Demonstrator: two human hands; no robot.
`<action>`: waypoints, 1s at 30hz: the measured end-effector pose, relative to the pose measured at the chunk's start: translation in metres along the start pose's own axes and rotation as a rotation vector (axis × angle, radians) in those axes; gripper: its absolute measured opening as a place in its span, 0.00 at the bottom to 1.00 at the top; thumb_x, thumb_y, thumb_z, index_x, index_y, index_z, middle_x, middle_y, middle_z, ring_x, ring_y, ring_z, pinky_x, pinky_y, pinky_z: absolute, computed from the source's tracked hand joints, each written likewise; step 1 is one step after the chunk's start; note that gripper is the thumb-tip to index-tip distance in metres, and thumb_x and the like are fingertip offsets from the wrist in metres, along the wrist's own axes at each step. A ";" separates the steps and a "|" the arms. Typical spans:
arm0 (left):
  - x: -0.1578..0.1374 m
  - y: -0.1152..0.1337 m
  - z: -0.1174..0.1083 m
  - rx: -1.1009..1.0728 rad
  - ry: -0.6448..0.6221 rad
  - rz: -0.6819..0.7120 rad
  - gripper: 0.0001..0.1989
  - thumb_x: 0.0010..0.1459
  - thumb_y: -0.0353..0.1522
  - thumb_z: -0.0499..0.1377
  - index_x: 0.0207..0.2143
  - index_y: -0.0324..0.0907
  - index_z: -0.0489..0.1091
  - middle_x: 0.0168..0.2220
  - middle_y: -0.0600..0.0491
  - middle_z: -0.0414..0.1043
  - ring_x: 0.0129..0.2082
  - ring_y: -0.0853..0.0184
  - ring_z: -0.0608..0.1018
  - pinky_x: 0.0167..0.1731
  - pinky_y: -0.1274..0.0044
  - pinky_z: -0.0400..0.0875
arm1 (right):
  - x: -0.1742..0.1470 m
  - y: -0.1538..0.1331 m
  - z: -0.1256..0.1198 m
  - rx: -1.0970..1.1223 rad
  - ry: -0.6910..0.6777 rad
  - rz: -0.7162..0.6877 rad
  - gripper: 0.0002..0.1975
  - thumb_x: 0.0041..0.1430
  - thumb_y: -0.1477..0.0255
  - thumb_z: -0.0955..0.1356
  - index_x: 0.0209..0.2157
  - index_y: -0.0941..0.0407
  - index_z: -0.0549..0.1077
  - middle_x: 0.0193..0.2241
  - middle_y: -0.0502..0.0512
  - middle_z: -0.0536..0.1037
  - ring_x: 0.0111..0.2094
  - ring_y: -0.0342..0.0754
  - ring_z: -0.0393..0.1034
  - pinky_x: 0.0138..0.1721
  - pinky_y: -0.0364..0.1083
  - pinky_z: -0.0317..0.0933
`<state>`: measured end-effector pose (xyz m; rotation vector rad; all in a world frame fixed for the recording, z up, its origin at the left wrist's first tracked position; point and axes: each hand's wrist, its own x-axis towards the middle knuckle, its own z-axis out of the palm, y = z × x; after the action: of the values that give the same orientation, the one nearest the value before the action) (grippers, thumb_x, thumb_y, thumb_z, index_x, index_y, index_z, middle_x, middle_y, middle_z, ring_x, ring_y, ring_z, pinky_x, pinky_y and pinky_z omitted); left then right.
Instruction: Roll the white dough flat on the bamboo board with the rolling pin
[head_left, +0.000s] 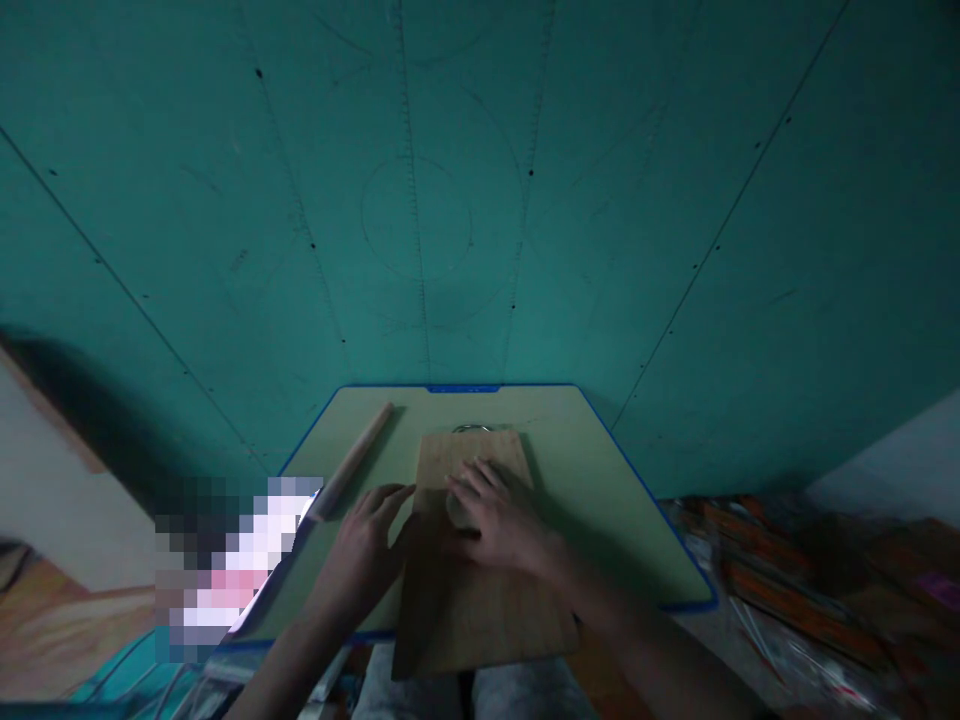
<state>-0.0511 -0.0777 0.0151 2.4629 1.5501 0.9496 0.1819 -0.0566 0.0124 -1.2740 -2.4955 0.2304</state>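
Observation:
A wooden cutting board (495, 620) lies lengthwise on the small table, its near end jutting past the table's front edge. On it sits a pale round lump of dough (456, 512), partly covered. My right hand (495, 515) cups this lump from the right, fingers over its far side and thumb at its near side. At the board's left edge is my left hand (371, 530), fingers stretched toward the wood and thumb apart from them. Its fingertips reach the edge; nothing shows in its grasp. A wooden rolling pin (356, 460) lies slantwise to the left.
The pale tabletop (600, 500) has a blue rim and stands against a green wall (465, 230). A metal handle (472, 428) sits at the board's far end. A blurred-out bright object (255, 560) lies at the left edge. Boxes and bags (810, 590) clutter the floor right.

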 end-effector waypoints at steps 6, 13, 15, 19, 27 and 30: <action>-0.015 0.009 0.004 -0.073 -0.048 0.019 0.17 0.63 0.30 0.51 0.51 0.44 0.73 0.49 0.45 0.75 0.49 0.58 0.78 0.46 0.66 0.76 | 0.012 0.000 0.001 -0.003 0.035 -0.021 0.24 0.63 0.62 0.68 0.57 0.58 0.69 0.58 0.64 0.71 0.59 0.56 0.63 0.58 0.54 0.59; -0.016 0.027 0.010 -0.095 -0.142 -0.033 0.16 0.63 0.30 0.52 0.51 0.45 0.72 0.49 0.45 0.75 0.47 0.59 0.77 0.48 0.65 0.74 | 0.035 0.009 0.001 0.313 0.280 0.230 0.12 0.67 0.68 0.62 0.34 0.54 0.76 0.33 0.53 0.81 0.37 0.47 0.74 0.40 0.44 0.64; -0.011 0.032 0.011 -0.071 -0.147 -0.057 0.16 0.63 0.30 0.52 0.51 0.44 0.72 0.49 0.45 0.75 0.48 0.58 0.77 0.48 0.65 0.74 | 0.039 0.013 0.002 0.419 0.336 0.292 0.11 0.66 0.69 0.62 0.35 0.53 0.75 0.33 0.51 0.81 0.35 0.47 0.75 0.37 0.43 0.64; 0.014 0.041 0.020 -0.027 -0.093 -0.125 0.16 0.65 0.32 0.52 0.53 0.41 0.70 0.50 0.44 0.75 0.50 0.58 0.77 0.49 0.66 0.72 | 0.047 0.022 0.007 0.520 0.378 0.280 0.09 0.62 0.69 0.63 0.34 0.53 0.75 0.32 0.50 0.81 0.35 0.47 0.75 0.38 0.44 0.66; 0.073 0.046 0.048 0.029 -0.137 -0.147 0.15 0.66 0.29 0.50 0.50 0.38 0.72 0.50 0.42 0.75 0.50 0.57 0.77 0.50 0.66 0.70 | 0.045 0.028 -0.009 0.403 0.438 0.295 0.11 0.63 0.72 0.62 0.41 0.55 0.76 0.40 0.58 0.80 0.43 0.51 0.74 0.47 0.51 0.68; 0.080 0.043 0.049 0.032 -0.159 -0.098 0.15 0.65 0.27 0.51 0.50 0.40 0.73 0.52 0.44 0.74 0.52 0.57 0.75 0.51 0.65 0.69 | 0.022 0.024 -0.013 0.232 0.347 0.165 0.17 0.66 0.71 0.60 0.52 0.57 0.73 0.51 0.62 0.77 0.54 0.53 0.70 0.57 0.54 0.63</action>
<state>0.0333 -0.0198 0.0283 2.3922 1.6270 0.7001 0.1927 -0.0247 0.0229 -1.2982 -2.0129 0.2999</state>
